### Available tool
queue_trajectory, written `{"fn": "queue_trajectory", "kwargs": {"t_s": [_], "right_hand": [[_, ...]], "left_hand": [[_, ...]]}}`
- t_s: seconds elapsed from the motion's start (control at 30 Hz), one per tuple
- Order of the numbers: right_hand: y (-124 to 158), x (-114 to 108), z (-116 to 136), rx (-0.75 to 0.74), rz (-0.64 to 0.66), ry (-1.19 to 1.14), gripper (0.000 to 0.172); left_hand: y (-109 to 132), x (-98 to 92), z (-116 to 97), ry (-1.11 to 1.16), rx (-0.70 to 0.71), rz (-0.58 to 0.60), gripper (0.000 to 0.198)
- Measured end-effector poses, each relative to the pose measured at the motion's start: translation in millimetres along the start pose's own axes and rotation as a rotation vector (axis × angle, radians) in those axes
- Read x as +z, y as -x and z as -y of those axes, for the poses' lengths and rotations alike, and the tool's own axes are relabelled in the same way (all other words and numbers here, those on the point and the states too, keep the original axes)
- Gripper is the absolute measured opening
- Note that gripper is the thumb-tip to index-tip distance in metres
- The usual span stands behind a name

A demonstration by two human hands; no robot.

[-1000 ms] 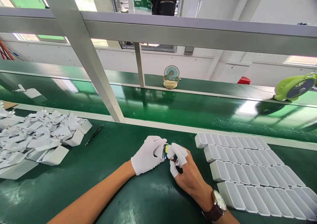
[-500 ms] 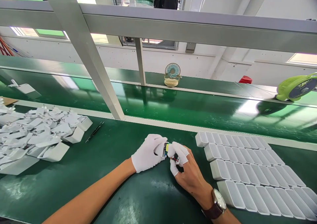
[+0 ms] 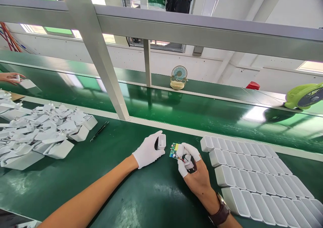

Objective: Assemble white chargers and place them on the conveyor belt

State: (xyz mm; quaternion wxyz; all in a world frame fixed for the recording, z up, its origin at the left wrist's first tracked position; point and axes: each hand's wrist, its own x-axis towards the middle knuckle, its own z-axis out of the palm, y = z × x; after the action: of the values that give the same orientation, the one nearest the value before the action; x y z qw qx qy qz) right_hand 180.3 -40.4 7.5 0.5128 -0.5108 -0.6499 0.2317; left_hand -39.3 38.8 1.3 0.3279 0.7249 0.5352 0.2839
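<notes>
My left hand [image 3: 149, 150], in a white glove, grips a small white plastic housing [image 3: 162, 142] between thumb and fingers, its hollow end facing up. Just to the right, my right hand [image 3: 193, 164] wears white covers on the fingertips and pinches a circuit board [image 3: 174, 150] with a yellow part and a white part on it. Wires and a white piece with a dark part lie under the right fingers, partly hidden. A gap separates the board from the housing. Both hands are over the green table [image 3: 141, 194].
Rows of white housings [image 3: 252, 177] stand on the right. White plug-ended parts [image 3: 45, 130] are heaped on the left, beside a black pen [image 3: 99, 131]. Behind the table runs a green conveyor belt [image 3: 161, 102]; another person's hand [image 3: 11, 77] touches a white part there. A green fan [image 3: 304, 96] stands far right.
The circuit board has come apart from the white housing, my right hand moving right with it. The housing is now turned with its hollow end up. Another person's hand has appeared at the far left.
</notes>
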Motion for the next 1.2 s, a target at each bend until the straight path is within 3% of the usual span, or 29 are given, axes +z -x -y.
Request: {"fn": "queue_trajectory", "kwargs": {"t_s": [0.13, 0.27, 0.4, 0.53, 0.7, 0.93, 1.2], "right_hand": [[-1, 1, 5, 0.132, 0.000, -0.144, 0.049], [2, 1, 4, 0.164, 0.002, -0.264, 0.050], [4, 1, 2, 0.127, 0.035, -0.300, 0.051], [8, 2, 0, 0.077, 0.043, -0.258, 0.051], [9, 2, -2, -0.024, 0.055, -0.152, 0.051], [7, 2, -1, -0.110, 0.047, -0.098, 0.050], [9, 2, -4, -0.096, 0.034, -0.036, 0.053]], "left_hand": [[4, -9.0, -7, -0.093, 0.078, -0.076, 0.105], [16, -17.1, -29, 0.010, 0.226, -0.030, 0.094], [25, -14.8, -45, 0.171, 0.068, 0.137, 0.077], [28, -8.7, -44, 0.274, -0.036, 0.226, 0.068], [26, -4.2, -36, 0.369, -0.018, 0.220, 0.063], [25, -3.0, -36, 0.329, 0.028, 0.177, 0.057], [28, -4.9, -36, 0.291, 0.005, 0.168, 0.057]]}}
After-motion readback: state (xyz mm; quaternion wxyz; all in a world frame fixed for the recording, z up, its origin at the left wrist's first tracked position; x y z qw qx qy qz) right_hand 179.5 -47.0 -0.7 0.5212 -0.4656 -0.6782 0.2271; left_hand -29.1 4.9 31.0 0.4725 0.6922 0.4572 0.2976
